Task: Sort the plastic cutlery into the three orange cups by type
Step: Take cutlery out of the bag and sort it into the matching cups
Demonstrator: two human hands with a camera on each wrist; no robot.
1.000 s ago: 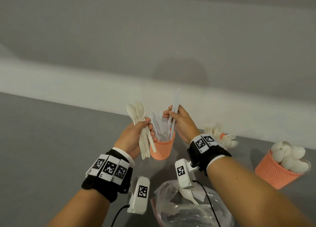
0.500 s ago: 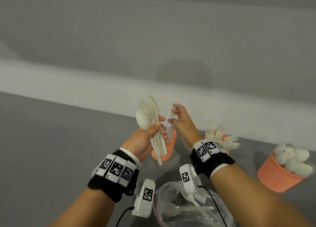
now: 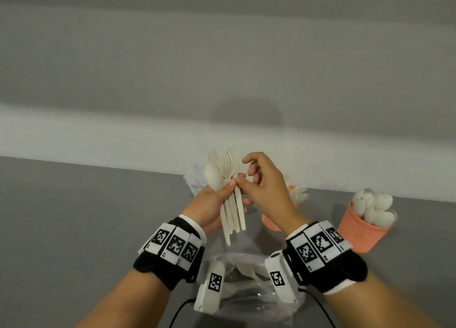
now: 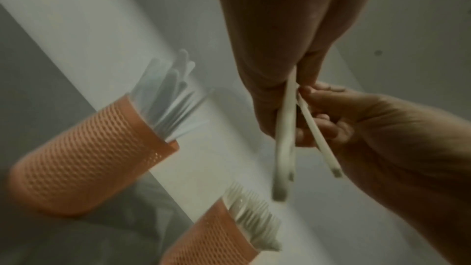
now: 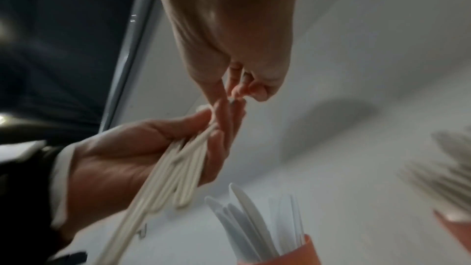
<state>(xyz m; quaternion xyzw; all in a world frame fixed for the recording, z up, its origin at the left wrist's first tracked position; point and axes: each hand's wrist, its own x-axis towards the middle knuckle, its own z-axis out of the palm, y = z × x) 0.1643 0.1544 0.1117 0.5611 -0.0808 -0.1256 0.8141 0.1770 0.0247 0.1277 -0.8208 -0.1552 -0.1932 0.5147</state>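
Plastic, off-white and thin: the cutlery bunch [image 3: 230, 199] is held upright in the left hand [image 3: 209, 205], forks w/ one spoon [image 3: 214, 177] fanned at top, handles hanging below the palm. Left fingers are curled round the handles, thumb pressed across the front. Right hand [image 3: 265, 187] is up against the bunch; its thumb and a fingertip pinch one handle near the neck, other fingers loosely spread. In the left wrist view one handle [image 4: 318, 138] is angled away from the rest, so a single piece looks to be getting separated.

Handling, my read: v. light, stiff but a bit springy, smooth and slick, so pieces slide on each other easily. Tines prob snap if bent or jammed. Best hold is mid-handle or just under the head, pinched flat side to flat side; pulling by the tines risks snagging neighbours.

Cups stand on the grey counter [image 3: 74, 229]: knife cup [image 4: 84, 158], fork cup [image 3: 294, 196] mostly hidden behind the right hand, spoon cup [image 3: 362, 229] far right, well apart. Mesh walls look soft-ish and light, so they could tip if a piece is dropped in hard. Clear bag [image 3: 246, 290] w/ more pieces lies near the wrists.
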